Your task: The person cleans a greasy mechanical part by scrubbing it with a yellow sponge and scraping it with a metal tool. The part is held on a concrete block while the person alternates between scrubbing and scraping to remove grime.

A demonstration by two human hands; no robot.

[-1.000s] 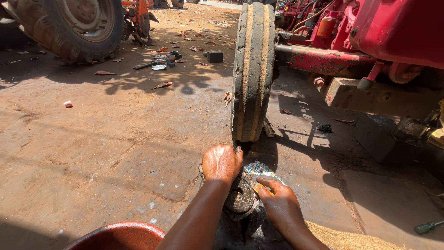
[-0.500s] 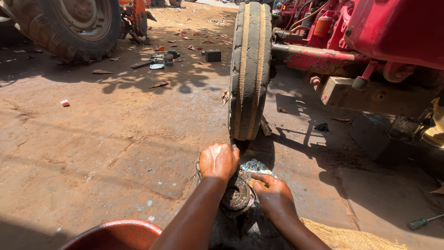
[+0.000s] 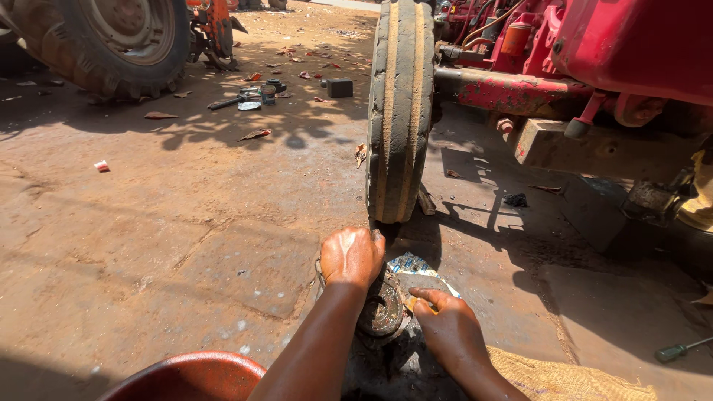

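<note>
Head view: hands (image 3: 401, 297) on round metal part (image 3: 381, 310), front tyre (image 3: 401, 111) just beyond.

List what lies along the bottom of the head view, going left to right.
Red basin rim → left hand on the round metal part → right hand → burlap sack → green-handled screwdriver.
</note>
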